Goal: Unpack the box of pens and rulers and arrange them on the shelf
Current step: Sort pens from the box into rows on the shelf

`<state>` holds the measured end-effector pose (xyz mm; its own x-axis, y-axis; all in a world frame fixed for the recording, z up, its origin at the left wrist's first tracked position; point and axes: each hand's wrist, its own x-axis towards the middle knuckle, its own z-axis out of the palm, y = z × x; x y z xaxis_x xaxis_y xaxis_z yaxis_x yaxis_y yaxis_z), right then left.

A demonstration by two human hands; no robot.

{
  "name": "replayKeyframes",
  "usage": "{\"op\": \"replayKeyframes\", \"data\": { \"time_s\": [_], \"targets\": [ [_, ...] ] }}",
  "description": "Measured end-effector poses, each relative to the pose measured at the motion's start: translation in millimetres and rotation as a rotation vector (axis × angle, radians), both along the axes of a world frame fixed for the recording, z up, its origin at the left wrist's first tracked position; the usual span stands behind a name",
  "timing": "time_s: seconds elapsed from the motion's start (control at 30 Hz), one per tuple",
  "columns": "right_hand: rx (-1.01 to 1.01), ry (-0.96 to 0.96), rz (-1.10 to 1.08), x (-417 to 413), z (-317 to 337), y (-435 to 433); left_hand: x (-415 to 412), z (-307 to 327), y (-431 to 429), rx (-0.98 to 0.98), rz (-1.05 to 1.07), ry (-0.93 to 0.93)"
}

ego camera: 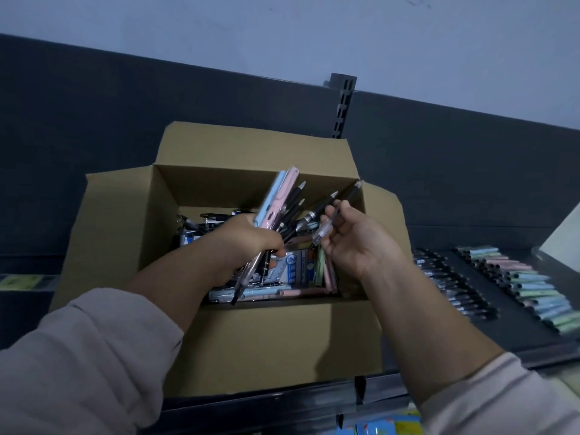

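Honestly, these pens [284,205] look light, stiff and slippery, so mid-barrel seems best: the left hand [248,243] has its grip wrapped round a fanned bunch over the open box [266,340], while the right hand [354,246] pinches one clear pen [319,235].

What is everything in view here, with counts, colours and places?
shelf: one, dark grey, below the box
cardboard box: one, brown, open, centre
bunch of pens: several, black, blue, pink, held above the box
single pen: one, clear and black, over the box
ruler pack: at least one, blue-white, inside the box
loose pens: many, pastel, inside the box
black pens: one row, right of the box
pastel pens: one row, farther right
left hand: grips the bunch
right hand: pinches the single pen
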<state>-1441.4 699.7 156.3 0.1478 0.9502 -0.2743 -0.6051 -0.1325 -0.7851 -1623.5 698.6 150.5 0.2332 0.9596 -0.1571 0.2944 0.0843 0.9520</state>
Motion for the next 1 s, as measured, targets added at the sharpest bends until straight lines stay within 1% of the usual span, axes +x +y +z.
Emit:
{"op": "replayKeyframes", "data": {
  "time_s": [0.1, 0.2, 0.3, 0.37, 0.53, 0.63, 0.73, 0.83, 1.0],
  "targets": [
    [0.035, -0.021, 0.038, 1.9, 1.7, -8.7, 6.7, 6.7, -7.8, -0.038, -0.001, -0.150],
    [0.074, -0.056, 0.062, 7.7, 4.0, -19.4, 17.6, 11.9, -16.7, -0.018, -0.041, -0.146],
    [0.113, -0.098, 0.072, 21.5, 8.1, -34.9, 32.8, 16.5, -27.3, -0.031, -0.106, -0.203],
    [0.134, -0.123, 0.063, 35.0, 12.1, -47.2, 44.1, 17.9, -35.2, -0.036, -0.148, -0.178],
    [0.171, -0.212, -0.001, 80.6, 18.4, -75.1, 92.1, 15.3, -51.0, -0.136, -0.210, -0.249],
    [0.172, -0.237, -0.021, 115.1, 16.0, -84.0, 132.3, 10.7, -57.7, -0.166, -0.204, -0.245],
    [0.142, -0.191, 0.004, 157.7, 8.2, -88.5, 177.6, 0.4, -60.1, -0.182, -0.189, -0.252],
    [0.064, -0.158, -0.004, 206.7, -5.8, -88.0, 226.7, -15.3, -58.0, -0.210, -0.150, -0.247],
    [-0.078, -0.131, 0.048, 280.9, -39.2, -70.6, 295.1, -52.5, -46.9, -0.279, -0.001, -0.276]
  ]
}}
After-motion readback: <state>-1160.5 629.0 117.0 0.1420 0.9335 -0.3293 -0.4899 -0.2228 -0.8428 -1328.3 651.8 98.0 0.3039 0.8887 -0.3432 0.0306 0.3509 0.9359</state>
